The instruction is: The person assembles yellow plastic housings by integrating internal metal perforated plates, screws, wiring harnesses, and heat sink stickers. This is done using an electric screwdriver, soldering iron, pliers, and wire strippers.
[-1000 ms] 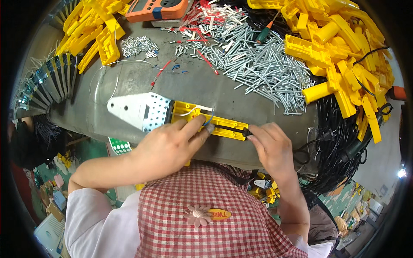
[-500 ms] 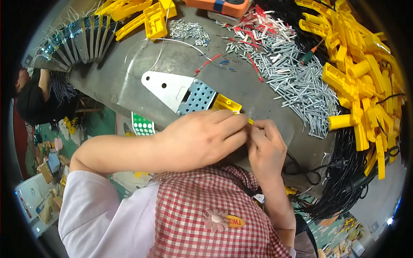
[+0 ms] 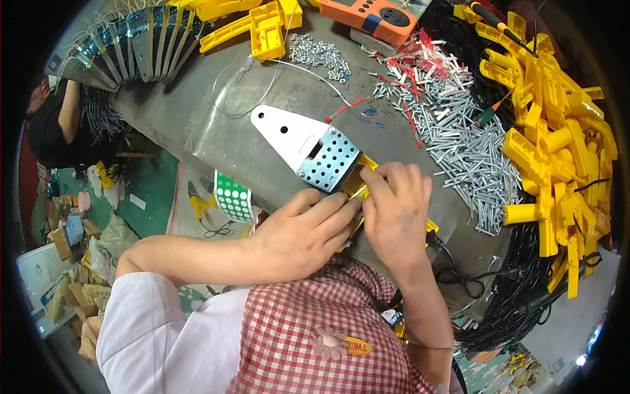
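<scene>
Yellow plastic handle housing (image 3: pixel 359 186) with a silver metal blade plate (image 3: pixel 303 142) sticking out of it, perforated guard near the handle, plain drilled tip pointing up-left; lies at near edge of the grey worktable (image 3: pixel 197 131), right in front of the person. Both hands on the yellow part, covering most of it. Left hand (image 3: pixel 298 238) lies flat over the lower end, fingers closed against the housing, fingertips just below the perforated guard. Right hand (image 3: pixel 397 213) clamps the housing from the right, fingers curled down tight on its top edge, touching the left fingertips. Bit of yellow shows between the hands and at right wrist. Black cable (image 3: pixel 462 279) runs off from under the right hand toward the table edge.

Further out: spread of loose silver screws (image 3: pixel 469 154) right of the plate, red-and-white small parts (image 3: pixel 420 65) above them, little pile of small metal nuts (image 3: pixel 318 52) at top centre. Big heap of yellow plastic housings (image 3: pixel 558 144) along the right side, black cables bundled under it. Orange handheld tester (image 3: pixel 374 13) at top edge. More yellow plastic pieces (image 3: pixel 262 26) top centre-left, row of grey metal plates (image 3: pixel 131 46) fanned at top left. Thin white wire (image 3: pixel 262 79) looped on the table above the plate. Green-and-white dotted card (image 3: pixel 233 197) hangs below the table edge, left of the hands. Another person in dark clothes (image 3: pixel 62 125) at far left.
</scene>
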{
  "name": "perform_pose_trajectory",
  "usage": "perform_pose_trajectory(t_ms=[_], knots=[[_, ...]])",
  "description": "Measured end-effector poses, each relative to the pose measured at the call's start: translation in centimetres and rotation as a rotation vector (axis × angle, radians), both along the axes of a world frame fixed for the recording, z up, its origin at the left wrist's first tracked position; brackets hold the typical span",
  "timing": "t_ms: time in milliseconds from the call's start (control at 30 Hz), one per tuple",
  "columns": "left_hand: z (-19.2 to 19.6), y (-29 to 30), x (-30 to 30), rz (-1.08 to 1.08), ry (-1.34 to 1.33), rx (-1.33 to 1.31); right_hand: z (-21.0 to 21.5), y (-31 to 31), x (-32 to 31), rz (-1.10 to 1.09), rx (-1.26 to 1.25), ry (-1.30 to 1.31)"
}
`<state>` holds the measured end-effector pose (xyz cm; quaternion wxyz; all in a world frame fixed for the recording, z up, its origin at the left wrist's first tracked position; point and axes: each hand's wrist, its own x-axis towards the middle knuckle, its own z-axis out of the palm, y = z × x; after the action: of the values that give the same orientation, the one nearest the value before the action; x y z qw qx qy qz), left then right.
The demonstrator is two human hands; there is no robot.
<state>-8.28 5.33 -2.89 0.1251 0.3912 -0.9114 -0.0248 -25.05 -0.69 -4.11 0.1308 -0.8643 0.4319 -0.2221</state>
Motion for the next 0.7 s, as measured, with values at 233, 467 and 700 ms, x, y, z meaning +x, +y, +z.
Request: perform_pose_trajectory(t_ms=[233, 467, 700], knots=[[0.4, -0.6, 0.4, -0.038, -0.142, 0.059, -0.2, -0.5, -0.5, 0.066, -0.017, -0.088], [0.3, -0.8, 0.3, -0.053, -0.059, 0.165, 3.7, -2.0, -8.5, -0.217, -0.227, 0.017], [0.5, -1.0, -0.3, -0.071, 0.003, 0.16, 12.5, 3.0, -28.4, -1.312, -0.427, 0.926]])
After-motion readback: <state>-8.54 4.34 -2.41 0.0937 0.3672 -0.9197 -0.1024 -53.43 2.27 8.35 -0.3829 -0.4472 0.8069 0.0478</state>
